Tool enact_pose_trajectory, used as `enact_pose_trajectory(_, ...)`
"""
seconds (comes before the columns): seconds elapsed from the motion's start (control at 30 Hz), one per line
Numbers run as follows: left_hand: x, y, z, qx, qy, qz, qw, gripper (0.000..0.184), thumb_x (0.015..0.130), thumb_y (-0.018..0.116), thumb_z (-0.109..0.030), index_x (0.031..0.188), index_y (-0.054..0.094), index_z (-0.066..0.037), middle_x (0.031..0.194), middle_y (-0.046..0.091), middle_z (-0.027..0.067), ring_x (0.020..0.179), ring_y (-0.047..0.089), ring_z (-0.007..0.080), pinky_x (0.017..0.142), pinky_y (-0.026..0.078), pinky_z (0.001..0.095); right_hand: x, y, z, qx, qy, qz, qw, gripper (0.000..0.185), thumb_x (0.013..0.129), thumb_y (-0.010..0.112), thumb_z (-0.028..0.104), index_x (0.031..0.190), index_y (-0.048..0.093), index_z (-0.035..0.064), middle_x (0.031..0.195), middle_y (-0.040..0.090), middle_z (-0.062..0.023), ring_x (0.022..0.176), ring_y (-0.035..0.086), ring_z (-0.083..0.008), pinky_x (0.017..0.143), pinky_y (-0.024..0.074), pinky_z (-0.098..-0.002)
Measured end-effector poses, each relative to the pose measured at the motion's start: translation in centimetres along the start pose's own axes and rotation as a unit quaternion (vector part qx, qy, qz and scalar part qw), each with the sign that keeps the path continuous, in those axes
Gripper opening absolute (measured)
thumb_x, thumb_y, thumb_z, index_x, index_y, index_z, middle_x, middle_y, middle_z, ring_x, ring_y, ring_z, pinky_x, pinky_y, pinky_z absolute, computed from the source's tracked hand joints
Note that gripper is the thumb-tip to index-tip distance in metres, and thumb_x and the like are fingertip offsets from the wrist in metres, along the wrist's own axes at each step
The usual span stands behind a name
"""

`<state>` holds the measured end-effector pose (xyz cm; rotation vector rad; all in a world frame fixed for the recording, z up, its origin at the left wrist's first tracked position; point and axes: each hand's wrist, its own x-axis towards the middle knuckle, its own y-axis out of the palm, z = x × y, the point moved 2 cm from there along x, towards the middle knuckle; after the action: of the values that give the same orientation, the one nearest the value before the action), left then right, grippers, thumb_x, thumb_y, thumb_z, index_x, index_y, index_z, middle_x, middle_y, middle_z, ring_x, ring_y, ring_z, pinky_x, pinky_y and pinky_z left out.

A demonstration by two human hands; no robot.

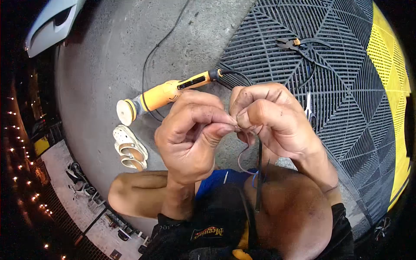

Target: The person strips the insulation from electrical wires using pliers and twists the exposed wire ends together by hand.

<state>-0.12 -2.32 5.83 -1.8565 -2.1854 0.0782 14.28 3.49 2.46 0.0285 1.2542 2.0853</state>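
My left hand (188,136) and my right hand (275,119) meet fingertip to fingertip above my lap. Both are closed in a pinch on a thin wire, whose held part is mostly hidden by the fingers. Below them the pale, pinkish-grey wire (239,162) hangs in a curve. A black cable (259,182) drops straight down beside it, with a bit of blue wire (255,178) near the curve's lower end. On the blue shorts (212,184) lies a small white stick-like piece (225,177).
A yellow polisher (160,95) lies on the concrete, its black cord (149,56) trailing away. Cream clogs (130,147) stand at left. Pliers (299,43) and scissors (309,110) rest on the black grid mat (346,82), which has a yellow edge (392,69).
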Motion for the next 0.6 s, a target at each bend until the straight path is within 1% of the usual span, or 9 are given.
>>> enact_pose_trajectory(0.03, -0.1, 0.0, 0.2, -0.023, -0.003, -0.002, 1.0, 0.012, 0.078, 0.075, -0.005, 0.083, 0.066, 0.001, 0.084, 0.06, 0.0084, 0.077, 0.056, 0.0143, 0.067, 0.044, 0.0245, 0.0, 0.1, 0.0, 0.031, 0.022, 0.003, 0.999, 0.011, 0.078, 0.055, 0.0, 0.075, 0.061, -0.0081, 0.077, 0.055, -0.0103, 0.058, 0.054, -0.0139, 0.052, 0.0459, -0.023)
enact_pose_trajectory(0.07, -0.1, 0.0, 0.3, -0.046, -0.004, -0.006, 0.999, 0.011, 0.079, 0.074, -0.005, 0.083, 0.066, 0.002, 0.085, 0.06, 0.0086, 0.078, 0.056, 0.0142, 0.068, 0.045, 0.0245, -0.1, 0.1, 0.1, 0.031, 0.02, 0.005, 0.999, 0.011, 0.078, 0.055, 0.0, 0.075, 0.061, -0.0081, 0.077, 0.055, -0.0103, 0.058, 0.054, -0.0139, 0.052, 0.0459, -0.023)
enact_pose_trajectory(0.13, 0.0, 0.0, 0.3, -0.07, -0.019, -0.011, 0.997, 0.01, 0.08, 0.074, -0.003, 0.084, 0.066, 0.002, 0.087, 0.06, 0.0087, 0.079, 0.056, 0.0141, 0.069, 0.045, 0.0244, -0.2, 0.2, 0.5, -0.08, -0.043, -0.005, 0.996, 0.008, 0.08, 0.057, -0.002, 0.077, 0.06, -0.0085, 0.08, 0.056, -0.0107, 0.06, 0.057, -0.0135, 0.052, 0.0482, -0.0227)
enact_pose_trajectory(0.17, 0.2, 0.0, 0.3, -0.094, -0.033, -0.018, 0.995, 0.009, 0.08, 0.073, -0.002, 0.086, 0.067, 0.003, 0.089, 0.06, 0.0088, 0.08, 0.056, 0.0141, 0.071, 0.046, 0.0244, -0.3, 0.2, 0.6, -0.081, -0.044, -0.002, 0.996, 0.008, 0.08, 0.057, -0.002, 0.077, 0.06, -0.0085, 0.08, 0.056, -0.0107, 0.06, 0.057, -0.0135, 0.052, 0.0482, -0.0227)
enact_pose_trajectory(0.23, 0.4, 0.1, 0.0, -0.092, -0.05, -0.018, 0.994, 0.009, 0.08, 0.072, 0.0, 0.087, 0.067, 0.003, 0.09, 0.06, 0.0088, 0.082, 0.057, 0.0141, 0.072, 0.046, 0.0245, -0.6, -0.1, 0.7, -0.189, -0.117, -0.023, 0.975, 0.005, 0.078, 0.065, 0.002, 0.081, 0.066, -0.0017, 0.075, 0.059, -0.0013, 0.069, 0.055, -0.0055, 0.057, 0.0441, -0.02)
enact_pose_trajectory(0.27, 0.4, 0.1, -0.1, -0.091, -0.069, -0.016, 0.993, 0.01, 0.08, 0.071, 0.002, 0.089, 0.067, 0.004, 0.091, 0.06, 0.0087, 0.083, 0.057, 0.0142, 0.074, 0.047, 0.0246, -0.8, -0.1, 0.7, -0.186, -0.129, -0.03, 0.974, 0.008, 0.076, 0.066, 0.001, 0.084, 0.066, -0.0014, 0.079, 0.06, -0.0028, 0.072, 0.056, -0.0065, 0.058, 0.0443, -0.0203)
enact_pose_trajectory(0.4, 0.7, -0.2, -0.2, -0.023, -0.046, 0.003, 0.999, 0.012, 0.079, 0.072, 0.005, 0.09, 0.068, 0.004, 0.092, 0.06, 0.0088, 0.085, 0.057, 0.0146, 0.076, 0.047, 0.0252, -0.9, -0.1, 0.6, -0.191, -0.144, -0.032, 0.971, 0.007, 0.077, 0.066, 0.001, 0.083, 0.066, -0.0017, 0.081, 0.061, -0.0038, 0.073, 0.057, -0.0076, 0.059, 0.0446, -0.0207)
enact_pose_trajectory(0.47, 0.7, -0.2, -0.2, -0.014, -0.069, 0.004, 0.998, 0.012, 0.078, 0.073, 0.004, 0.089, 0.068, 0.004, 0.092, 0.06, 0.0089, 0.085, 0.058, 0.015, 0.076, 0.047, 0.0256, -1.0, -0.2, 0.6, -0.191, -0.134, -0.032, 0.972, 0.007, 0.078, 0.066, 0.002, 0.083, 0.066, -0.0024, 0.081, 0.061, -0.0041, 0.073, 0.057, -0.0082, 0.059, 0.045, -0.0214)
enact_pose_trajectory(0.6, 0.9, 0.2, -0.6, -0.072, -0.132, -0.004, 0.989, 0.011, 0.078, 0.073, 0.003, 0.087, 0.067, 0.004, 0.091, 0.061, 0.0086, 0.085, 0.058, 0.0151, 0.076, 0.047, 0.0263, -0.7, -0.5, 0.8, -0.222, -0.158, -0.02, 0.962, 0.006, 0.077, 0.065, 0.001, 0.082, 0.066, -0.0026, 0.079, 0.062, -0.0047, 0.071, 0.057, -0.0086, 0.058, 0.0442, -0.0217)
